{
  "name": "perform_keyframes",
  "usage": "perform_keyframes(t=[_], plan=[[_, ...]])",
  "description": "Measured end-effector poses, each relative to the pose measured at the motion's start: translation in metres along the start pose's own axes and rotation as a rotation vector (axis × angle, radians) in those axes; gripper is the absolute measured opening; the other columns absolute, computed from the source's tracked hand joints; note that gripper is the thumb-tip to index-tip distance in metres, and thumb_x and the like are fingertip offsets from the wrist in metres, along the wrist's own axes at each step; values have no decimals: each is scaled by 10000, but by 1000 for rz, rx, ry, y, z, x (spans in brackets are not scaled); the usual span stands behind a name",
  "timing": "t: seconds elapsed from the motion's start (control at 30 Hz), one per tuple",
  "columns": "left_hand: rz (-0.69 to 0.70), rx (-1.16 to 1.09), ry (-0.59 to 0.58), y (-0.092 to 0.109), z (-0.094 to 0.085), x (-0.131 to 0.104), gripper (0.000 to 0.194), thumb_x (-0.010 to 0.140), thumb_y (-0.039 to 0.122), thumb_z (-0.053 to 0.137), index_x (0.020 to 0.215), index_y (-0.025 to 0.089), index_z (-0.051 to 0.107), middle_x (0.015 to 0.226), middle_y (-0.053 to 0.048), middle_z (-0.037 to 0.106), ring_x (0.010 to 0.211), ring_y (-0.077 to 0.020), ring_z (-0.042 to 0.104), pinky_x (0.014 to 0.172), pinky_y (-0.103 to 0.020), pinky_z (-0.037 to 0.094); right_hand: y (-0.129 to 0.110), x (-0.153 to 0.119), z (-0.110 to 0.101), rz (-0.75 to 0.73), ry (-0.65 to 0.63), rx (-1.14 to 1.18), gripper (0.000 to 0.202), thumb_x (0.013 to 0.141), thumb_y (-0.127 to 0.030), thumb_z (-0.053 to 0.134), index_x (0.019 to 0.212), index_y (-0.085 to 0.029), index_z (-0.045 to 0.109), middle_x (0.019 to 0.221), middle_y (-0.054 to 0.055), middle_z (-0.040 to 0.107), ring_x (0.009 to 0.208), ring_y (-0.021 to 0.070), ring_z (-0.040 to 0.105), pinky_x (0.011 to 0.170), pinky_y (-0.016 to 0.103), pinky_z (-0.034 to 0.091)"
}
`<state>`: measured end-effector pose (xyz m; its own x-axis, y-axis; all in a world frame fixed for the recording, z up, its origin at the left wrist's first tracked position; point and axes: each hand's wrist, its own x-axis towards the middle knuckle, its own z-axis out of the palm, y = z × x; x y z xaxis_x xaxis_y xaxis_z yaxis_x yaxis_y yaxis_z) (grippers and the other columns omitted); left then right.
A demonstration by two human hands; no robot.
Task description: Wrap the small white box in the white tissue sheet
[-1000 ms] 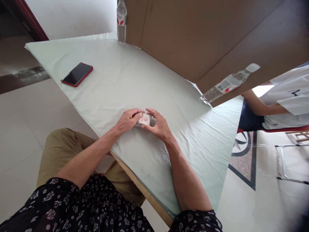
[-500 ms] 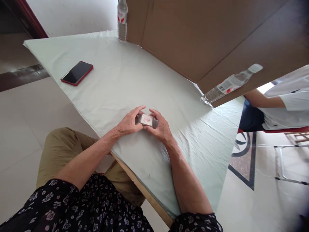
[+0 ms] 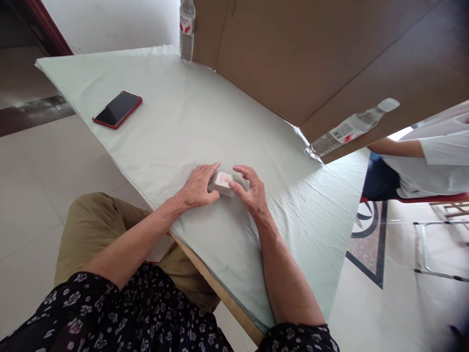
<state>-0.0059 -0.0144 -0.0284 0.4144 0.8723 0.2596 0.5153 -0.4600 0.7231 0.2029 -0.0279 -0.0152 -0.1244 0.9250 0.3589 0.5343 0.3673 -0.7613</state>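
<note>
A small white box-shaped pack (image 3: 223, 180) with red print on top lies low over the cloth, between my two hands; its exact kind I cannot make out. My left hand (image 3: 200, 187) curls around its left end, fingers along the far side and thumb on the near side. At the pack's right end, my right hand (image 3: 252, 191) has its fingers curved and apart. The right thumb tip is by the pack's right edge, while the other fingers stand clear of it. Part of the pack's left end is hidden by my left hand.
A pale green cloth (image 3: 157, 132) covers the table. A phone in a red case (image 3: 117, 110) lies at the left. Brown cardboard panels (image 3: 278, 58) stand along the far side, with one water bottle (image 3: 186, 36) at the left and another bottle (image 3: 348, 129) at the right. Beyond sits a person in a white shirt (image 3: 436, 166).
My right hand has loosened and drawn to the right, its fingers opening away from the pack. The pack has turned slightly, and my left hand stays around its left end.
</note>
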Motion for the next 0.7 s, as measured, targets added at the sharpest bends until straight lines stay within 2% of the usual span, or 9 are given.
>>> perform_keyframes(t=[0.1, 0.2, 0.37, 0.47, 0.57, 0.7], plan=[[-15, 36, -17, 0, 1, 0, 833, 707, 263, 595, 1508, 116, 418, 1303, -168, 627, 1228, -347, 539, 1103, -520, 395, -2, 0, -1, -32, 15, -13, 262, 874, -482, 697, 1046, -286, 724, 1234, 73, 710, 1219, 262, 636, 1110, 489, 457], [-4, 44, -14, 0, 2, 0, 805, 728, 241, 573, 1507, 113, 415, 1268, -158, 649, 1182, -326, 563, 1072, -498, 418, -3, 1, -2, -52, 0, -39, 193, 878, -427, 705, 1007, -288, 742, 1232, 69, 715, 1209, 265, 641, 1100, 492, 460], [143, 51, 33, 0, 5, -1, 741, 758, 192, 543, 1487, 110, 435, 1278, -159, 652, 1169, -299, 578, 1056, -466, 438, -7, 2, -3, -163, 20, -258, 108, 917, -342, 660, 919, -291, 754, 1194, 55, 748, 1146, 277, 666, 1029, 502, 464], [193, 26, 43, 3, 5, -2, 727, 761, 152, 532, 1483, 135, 443, 1315, -158, 632, 1213, -292, 568, 1074, -459, 436, -11, 3, -2, -213, 96, -365, 167, 956, -287, 580, 868, -281, 722, 1104, 50, 776, 1076, 263, 694, 997, 487, 458], [188, -64, 15, 7, 3, -3, 766, 747, 154, 557, 1502, 150, 423, 1347, -158, 597, 1225, -281, 567, 1062, -432, 460, -15, 3, -1, -210, 189, -340, 159, 977, -278, 535, 910, -268, 679, 1082, 63, 778, 1081, 259, 700, 996, 476, 459], [92, -204, -26, 10, 1, -3, 771, 808, 307, 644, 1526, 176, 396, 1383, -157, 573, 1263, -286, 563, 1074, -426, 467, -21, 4, -5, -165, 251, -282, 128, 987, -299, 522, 927, -268, 631, 1123, 69, 758, 1137, 261, 682, 1008, 479, 470]])
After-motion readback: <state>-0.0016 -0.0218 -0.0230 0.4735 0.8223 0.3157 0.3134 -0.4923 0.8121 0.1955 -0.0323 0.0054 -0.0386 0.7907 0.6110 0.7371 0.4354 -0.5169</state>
